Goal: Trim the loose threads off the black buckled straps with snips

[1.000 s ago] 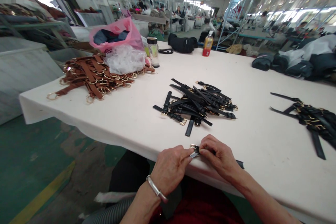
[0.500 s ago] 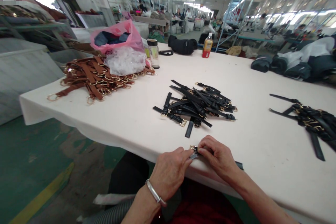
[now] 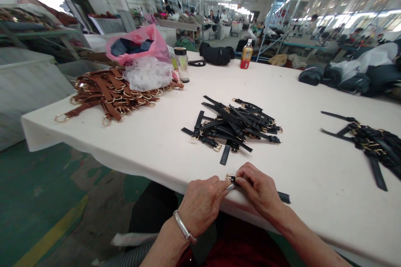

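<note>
At the near table edge my right hand (image 3: 258,187) is closed, pinching a short black buckle strap (image 3: 284,197) between thumb and fingers. The strap's gold buckle (image 3: 230,177) pokes out to the left of the fingertips, and its flat tail shows beyond the wrist side. My left hand (image 3: 202,200), a silver bangle on its wrist, is closed beside the buckle. From its fingertips juts a small silvery pointed tool (image 3: 230,186), close against the strap; most of it is hidden. Just beyond both hands lies a loose pile of black buckle straps (image 3: 232,123).
More black straps (image 3: 372,142) lie at the right. Brown straps with gold rings (image 3: 106,91) are heaped at the left, beside a pink bag (image 3: 156,44), clear plastic and a jar (image 3: 182,66). A drink bottle (image 3: 246,55) and dark bundles stand toward the back.
The silvery tool's tip has shifted slightly beside the buckle, and more of the strap's tail shows past my right hand. Both hands keep nearly the same place.
</note>
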